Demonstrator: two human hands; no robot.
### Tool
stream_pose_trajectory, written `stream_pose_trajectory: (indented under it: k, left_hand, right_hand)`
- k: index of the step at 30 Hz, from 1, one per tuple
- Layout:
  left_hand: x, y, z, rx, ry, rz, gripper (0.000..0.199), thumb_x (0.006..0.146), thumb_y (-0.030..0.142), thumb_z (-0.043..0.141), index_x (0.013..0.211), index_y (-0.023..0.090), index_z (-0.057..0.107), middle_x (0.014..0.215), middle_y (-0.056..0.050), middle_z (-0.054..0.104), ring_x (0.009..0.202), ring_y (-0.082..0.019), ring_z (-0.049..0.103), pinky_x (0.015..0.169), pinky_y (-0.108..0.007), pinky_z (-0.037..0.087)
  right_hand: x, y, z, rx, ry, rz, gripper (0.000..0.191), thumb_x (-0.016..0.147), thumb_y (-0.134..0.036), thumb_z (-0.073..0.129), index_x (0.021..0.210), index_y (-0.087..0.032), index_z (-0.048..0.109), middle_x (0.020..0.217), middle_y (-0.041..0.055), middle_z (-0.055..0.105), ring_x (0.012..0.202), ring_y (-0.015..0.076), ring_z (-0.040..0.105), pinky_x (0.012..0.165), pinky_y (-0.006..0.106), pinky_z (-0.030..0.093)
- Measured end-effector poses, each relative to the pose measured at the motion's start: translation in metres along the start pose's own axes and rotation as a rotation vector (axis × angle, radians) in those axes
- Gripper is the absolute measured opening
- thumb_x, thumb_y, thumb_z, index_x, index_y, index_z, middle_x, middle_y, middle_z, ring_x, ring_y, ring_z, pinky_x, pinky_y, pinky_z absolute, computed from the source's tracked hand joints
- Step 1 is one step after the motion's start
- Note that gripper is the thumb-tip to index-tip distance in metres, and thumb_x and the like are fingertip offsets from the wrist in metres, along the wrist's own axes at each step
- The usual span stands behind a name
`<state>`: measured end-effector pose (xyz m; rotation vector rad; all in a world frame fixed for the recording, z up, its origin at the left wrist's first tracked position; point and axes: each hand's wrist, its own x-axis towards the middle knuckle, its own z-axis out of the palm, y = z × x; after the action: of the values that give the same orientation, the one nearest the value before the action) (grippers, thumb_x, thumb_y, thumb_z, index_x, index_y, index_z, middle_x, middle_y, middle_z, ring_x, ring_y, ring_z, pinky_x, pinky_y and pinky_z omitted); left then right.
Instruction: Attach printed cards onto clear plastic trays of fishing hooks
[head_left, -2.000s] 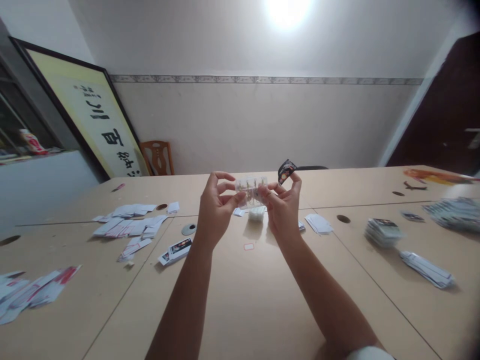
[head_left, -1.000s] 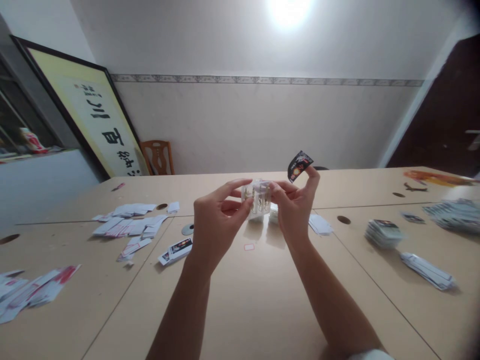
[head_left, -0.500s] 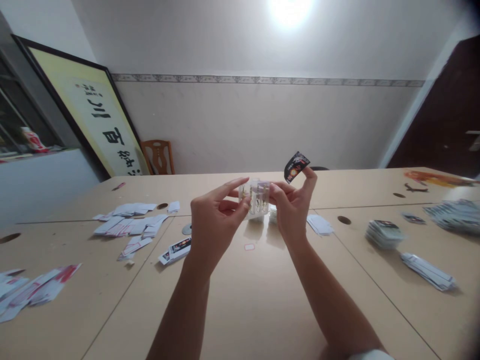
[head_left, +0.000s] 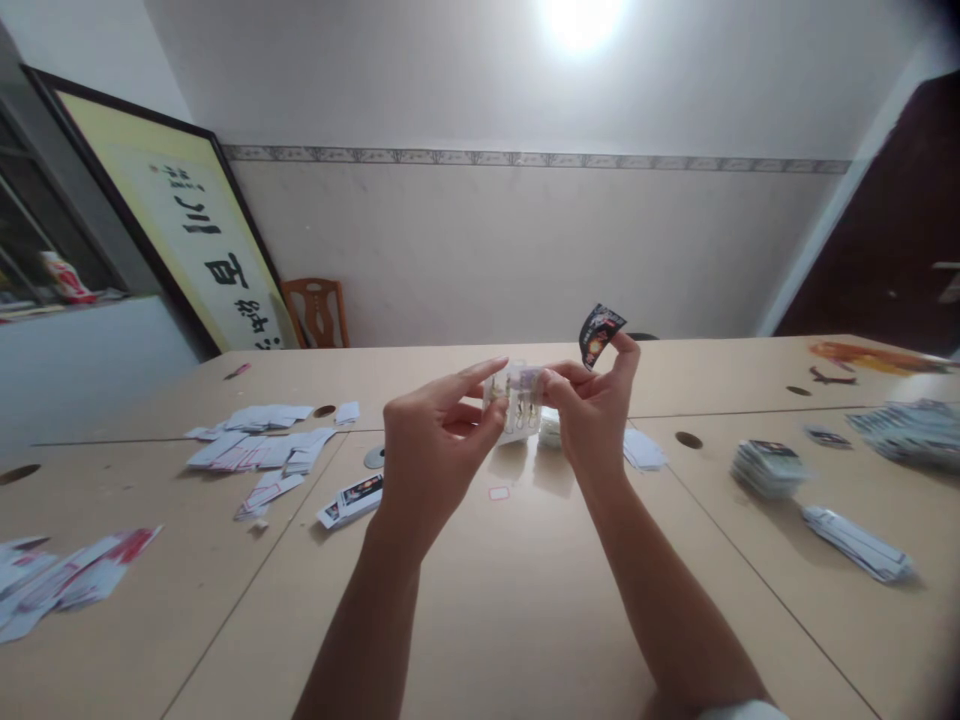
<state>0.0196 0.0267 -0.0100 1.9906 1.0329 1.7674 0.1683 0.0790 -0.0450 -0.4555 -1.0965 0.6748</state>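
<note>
A small clear plastic case (head_left: 523, 424) with several thin, gold, hook-like pieces in it is held up above the table. My left hand (head_left: 442, 425) grips its left side between thumb and fingers. On the other side, my right hand (head_left: 596, 405) pinches the case's upper right edge, thumb against fingers. A curved black printed label (head_left: 600, 334) clings to a raised fingertip of that hand. Behind and below the case, a pale stack (head_left: 550, 428) on the table is partly hidden by my right hand.
Loose white paper slips (head_left: 259, 450) lie to the left, near printed card strips (head_left: 351, 502). At the right are a stack of cases (head_left: 769, 468) and a bundle of strips (head_left: 857, 543). A small red-edged label (head_left: 499, 493) lies mid-table. Cable holes (head_left: 688, 439) pierce the tabletop.
Both hands have shifted slightly right with the case. The black label on the right hand's finger has moved a little right and turned more upright.
</note>
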Motion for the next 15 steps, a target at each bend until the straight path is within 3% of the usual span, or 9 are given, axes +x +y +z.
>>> stream_pose_trajectory:
  k: [15]
  left_hand:
    - [0.0018, 0.0021, -0.0035, -0.009, 0.007, -0.03, 0.035, 0.076, 0.019, 0.076, 0.112, 0.019, 0.077, 0.078, -0.002, 0.073, 0.057, -0.011, 0.069, 0.052, -0.014, 0.058]
  right_hand:
    - [-0.0025, -0.0083, 0.0032, 0.049, -0.029, 0.055, 0.075, 0.078, -0.027, 0.069, 0.136, -0.033, 0.022, 0.076, -0.008, 0.072, 0.061, 0.014, 0.07, 0.063, 0.031, 0.061]
